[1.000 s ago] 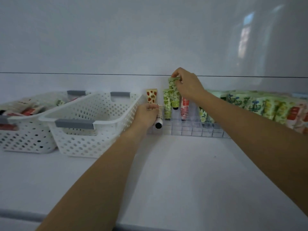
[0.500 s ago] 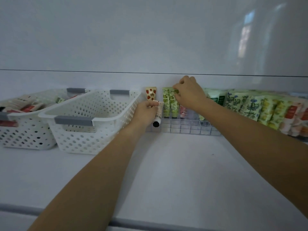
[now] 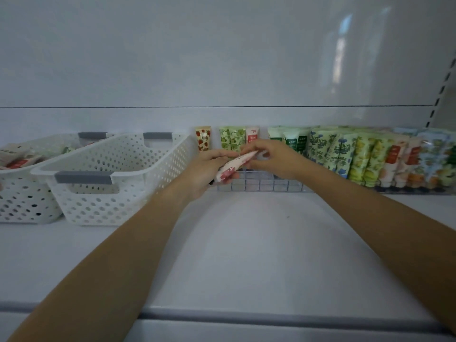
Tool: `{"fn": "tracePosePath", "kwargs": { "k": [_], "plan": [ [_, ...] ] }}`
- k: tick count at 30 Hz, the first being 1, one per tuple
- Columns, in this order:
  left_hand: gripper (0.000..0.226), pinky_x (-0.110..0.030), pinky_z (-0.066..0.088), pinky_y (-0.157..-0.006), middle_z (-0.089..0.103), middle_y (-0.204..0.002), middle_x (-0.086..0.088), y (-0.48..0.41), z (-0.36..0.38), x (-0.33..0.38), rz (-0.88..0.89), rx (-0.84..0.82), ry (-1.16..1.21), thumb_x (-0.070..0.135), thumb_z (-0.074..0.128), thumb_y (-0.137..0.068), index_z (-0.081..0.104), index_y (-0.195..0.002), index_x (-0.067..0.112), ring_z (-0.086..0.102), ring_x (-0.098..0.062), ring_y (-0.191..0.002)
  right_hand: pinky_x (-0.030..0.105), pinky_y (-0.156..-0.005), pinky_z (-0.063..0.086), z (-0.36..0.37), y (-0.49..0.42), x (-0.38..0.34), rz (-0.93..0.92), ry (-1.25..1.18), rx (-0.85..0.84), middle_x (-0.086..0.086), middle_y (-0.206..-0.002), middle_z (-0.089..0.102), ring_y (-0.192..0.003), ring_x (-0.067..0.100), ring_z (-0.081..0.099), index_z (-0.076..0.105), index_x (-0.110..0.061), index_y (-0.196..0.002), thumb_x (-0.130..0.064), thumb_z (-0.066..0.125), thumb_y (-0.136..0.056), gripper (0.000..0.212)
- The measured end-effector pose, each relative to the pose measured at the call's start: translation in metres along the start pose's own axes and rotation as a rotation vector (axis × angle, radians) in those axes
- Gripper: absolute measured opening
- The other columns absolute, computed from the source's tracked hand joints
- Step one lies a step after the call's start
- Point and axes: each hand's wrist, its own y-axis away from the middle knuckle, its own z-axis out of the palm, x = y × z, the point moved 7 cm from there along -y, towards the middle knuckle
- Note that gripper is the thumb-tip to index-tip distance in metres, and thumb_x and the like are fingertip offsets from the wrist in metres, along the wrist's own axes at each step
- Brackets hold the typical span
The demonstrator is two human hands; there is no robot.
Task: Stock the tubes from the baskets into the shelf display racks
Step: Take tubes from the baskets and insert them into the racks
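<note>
**Both hands hold one pink-patterned tube in front of the rack**

A white shelf point(image 3: 246, 243) carries everything. At its left stand two white perforated baskets with grey handles. The nearer basket point(image 3: 111, 206) sits just left of the rack, and the farther basket point(image 3: 22, 201) behind it holds red-and-white packs point(image 3: 17, 161).

Along the back wall runs a clear gridded display rack point(image 3: 261, 185). Its right part is packed with upright tubes point(image 3: 365, 156) in green, blue and orange prints. At its left end stand a strawberry-print tube point(image 3: 203, 139), two green-leaf tubes point(image 3: 232, 139) and a pink-topped tube point(image 3: 252, 135).

The left hand point(image 3: 204, 169) has its fingers curled round the lower part of a white tube with pink flowers point(image 3: 234, 164). The right hand point(image 3: 271, 156) pinches that tube's upper flat end. The tube is tilted, its flat end up to the right, and it is held just in front of the rack's left section, above the front cells.
</note>
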Motion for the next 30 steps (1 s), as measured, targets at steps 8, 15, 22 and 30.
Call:
{"fn": "tracePosePath", "kwargs": {
  "k": [8, 15, 22, 30],
  "plan": [
    [0.020, -0.011, 0.048, -0.055, 0.064, -0.086, -0.001, 0.000, -0.023, 0.001, 0.157, 0.225, -0.382, 0.006, 0.041, -0.096, 0.060, -0.104, 0.009, 0.061, -0.010, -0.064, 0.016, -0.074, 0.055, -0.032, 0.021, 0.024, 0.211, -0.557, 0.159, -0.003, -0.095, 0.067, -0.081, 0.006, 0.066, 0.060, -0.014, -0.105, -0.019, 0.061, -0.087, 0.019],
    [0.028, -0.034, 0.038, -0.103, 0.061, -0.121, -0.010, 0.007, -0.009, -0.005, 0.370, 0.110, -1.059, 0.007, 0.049, -0.091, 0.062, -0.116, 0.006, 0.051, -0.027, -0.116, 0.008, -0.055, 0.042, -0.056, 0.027, 0.032, 0.200, -0.227, 0.513, -0.003, -0.098, 0.057, -0.072, 0.008, 0.056, 0.050, -0.014, -0.116, -0.020, 0.055, -0.093, 0.024],
    [0.029, -0.039, 0.035, -0.106, 0.054, -0.131, -0.008, 0.006, -0.005, -0.012, 0.316, 0.054, -1.117, 0.013, 0.050, -0.092, 0.060, -0.119, 0.011, 0.043, -0.025, -0.125, 0.038, -0.079, 0.051, -0.057, 0.012, 0.002, 0.019, 0.169, 0.522, 0.006, -0.120, 0.051, -0.089, 0.019, 0.058, 0.048, -0.013, -0.123, -0.015, 0.051, -0.093, 0.029],
    [0.030, -0.035, 0.031, -0.107, 0.051, -0.133, -0.006, 0.004, -0.005, -0.013, 0.304, 0.048, -1.124, 0.016, 0.050, -0.092, 0.059, -0.120, 0.013, 0.038, -0.024, -0.128, 0.046, -0.090, 0.046, -0.045, -0.039, 0.012, 0.150, 0.476, 0.221, 0.016, -0.112, 0.059, -0.105, 0.031, 0.051, 0.053, -0.009, -0.118, -0.014, 0.045, -0.096, 0.024]
  ]
}}
